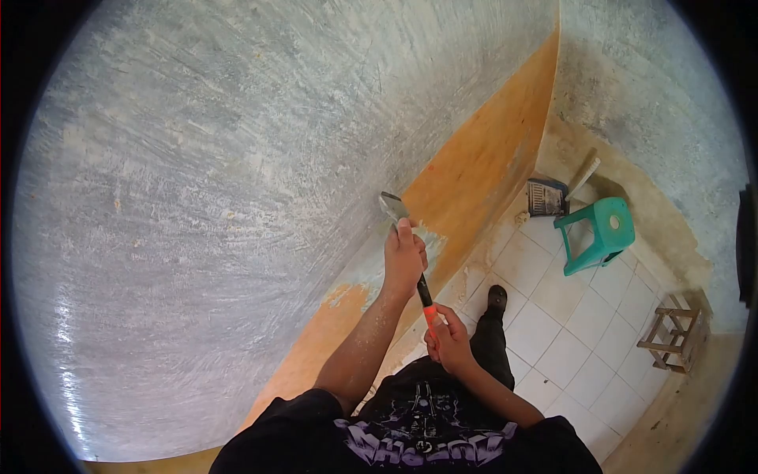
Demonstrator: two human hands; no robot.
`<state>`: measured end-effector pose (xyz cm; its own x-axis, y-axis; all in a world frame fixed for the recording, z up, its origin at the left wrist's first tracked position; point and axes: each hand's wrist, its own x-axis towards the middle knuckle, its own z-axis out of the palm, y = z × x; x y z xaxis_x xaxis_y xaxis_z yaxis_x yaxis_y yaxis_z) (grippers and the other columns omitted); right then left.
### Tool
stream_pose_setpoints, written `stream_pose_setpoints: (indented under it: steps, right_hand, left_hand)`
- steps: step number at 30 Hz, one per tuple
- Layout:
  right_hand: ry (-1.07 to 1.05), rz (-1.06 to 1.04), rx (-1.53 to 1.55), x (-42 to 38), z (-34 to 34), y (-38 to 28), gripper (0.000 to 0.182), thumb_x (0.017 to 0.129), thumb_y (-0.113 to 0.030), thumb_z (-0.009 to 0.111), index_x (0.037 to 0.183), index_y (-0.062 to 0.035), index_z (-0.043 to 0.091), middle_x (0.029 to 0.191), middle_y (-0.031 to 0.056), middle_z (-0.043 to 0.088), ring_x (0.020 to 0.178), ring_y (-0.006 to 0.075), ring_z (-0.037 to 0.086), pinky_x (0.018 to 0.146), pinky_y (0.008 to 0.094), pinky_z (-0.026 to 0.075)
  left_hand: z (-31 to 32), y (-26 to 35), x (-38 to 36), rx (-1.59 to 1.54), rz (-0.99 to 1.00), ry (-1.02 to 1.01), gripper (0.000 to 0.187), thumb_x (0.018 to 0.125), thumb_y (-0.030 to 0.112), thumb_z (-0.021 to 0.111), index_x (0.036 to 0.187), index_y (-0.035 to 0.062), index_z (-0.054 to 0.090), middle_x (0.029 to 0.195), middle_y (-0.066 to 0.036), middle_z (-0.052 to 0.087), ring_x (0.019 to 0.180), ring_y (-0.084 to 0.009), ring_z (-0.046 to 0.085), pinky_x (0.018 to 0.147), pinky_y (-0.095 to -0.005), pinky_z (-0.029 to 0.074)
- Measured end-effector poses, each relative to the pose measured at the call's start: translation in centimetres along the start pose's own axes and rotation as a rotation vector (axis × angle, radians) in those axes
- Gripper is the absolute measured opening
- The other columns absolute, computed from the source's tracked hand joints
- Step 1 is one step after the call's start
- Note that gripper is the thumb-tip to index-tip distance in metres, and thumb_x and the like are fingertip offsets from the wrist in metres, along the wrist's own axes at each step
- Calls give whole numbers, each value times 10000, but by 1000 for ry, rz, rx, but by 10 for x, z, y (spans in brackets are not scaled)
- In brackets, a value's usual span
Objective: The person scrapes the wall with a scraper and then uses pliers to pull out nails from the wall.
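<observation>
A long-handled scraper (pixel 426 294) with a flat metal blade and a black and orange handle runs between my two hands. My left hand (pixel 403 259) is wrapped around it just below the blade. Lower down, my right hand (pixel 450 344) grips the orange end of the handle, close to my body. The blade overlaps the wall where the grey, streaky surface (pixel 237 189) meets the orange painted band (pixel 482 150). Around my left hand, a patch of the orange band (pixel 375 265) shows pale grey-green with ragged edges. Pale specks dot my left forearm.
On the right, a green plastic stool (pixel 612 225) stands on the white tiled floor (pixel 564 336). Behind it, a dustpan (pixel 546 197) lies by the wall corner. A small wooden frame stool (pixel 671 338) is near the right wall. My dark shoe (pixel 497 297) rests on the tiles.
</observation>
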<state>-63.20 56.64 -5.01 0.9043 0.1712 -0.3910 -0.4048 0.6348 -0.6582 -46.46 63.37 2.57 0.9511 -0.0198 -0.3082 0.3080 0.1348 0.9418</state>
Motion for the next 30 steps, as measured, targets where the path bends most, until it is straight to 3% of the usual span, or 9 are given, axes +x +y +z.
stream_pose_setpoints:
  steps: [5, 8, 11, 17, 30]
  right_hand:
    - [-35, 4, 0, -1, -2, 11, 389, 1040, -292, 469, 1392, -139, 406, 647, 47, 490, 400, 96, 389, 369, 240, 325]
    - [16, -25, 53, 4, 3, -6, 403, 1035, -319, 488, 1375, -110, 431, 592, 3, 446, 410, 67, 364, 379, 225, 310]
    - [8, 8, 30, 2, 0, 4, 364, 1041, -288, 465, 1375, -151, 414, 648, 46, 481, 404, 95, 384, 370, 236, 319]
    - [-36, 17, 31, 0, -2, 5, 364, 1042, -294, 466, 1378, -162, 418, 630, 38, 470, 407, 95, 387, 370, 237, 321]
    - [24, 10, 43, 1, 3, 0, 394, 1037, -320, 485, 1377, -128, 436, 598, 9, 440, 414, 64, 356, 382, 220, 308]
  left_hand:
    - [-5, 2, -5, -20, -57, 11, 398, 1045, 455, 364, 1097, 70, 450, 604, 40, 341, 432, -60, 303, 396, -243, 251]
    - [6, 0, 8, 36, 27, -33, 402, 1045, 457, 362, 1097, 69, 449, 605, 42, 343, 432, -55, 299, 396, -241, 246]
    - [0, -6, 4, 26, 17, 8, 404, 1046, 456, 357, 1096, 66, 449, 603, 42, 342, 426, -56, 297, 394, -242, 257]
    - [-3, -5, 3, 25, -20, 20, 399, 1045, 448, 373, 1105, 64, 462, 615, 32, 378, 427, -62, 336, 390, -241, 283]
    - [1, -9, 9, 54, 13, 21, 428, 1041, 471, 361, 1093, 55, 446, 608, 29, 354, 433, -71, 317, 397, -251, 293]
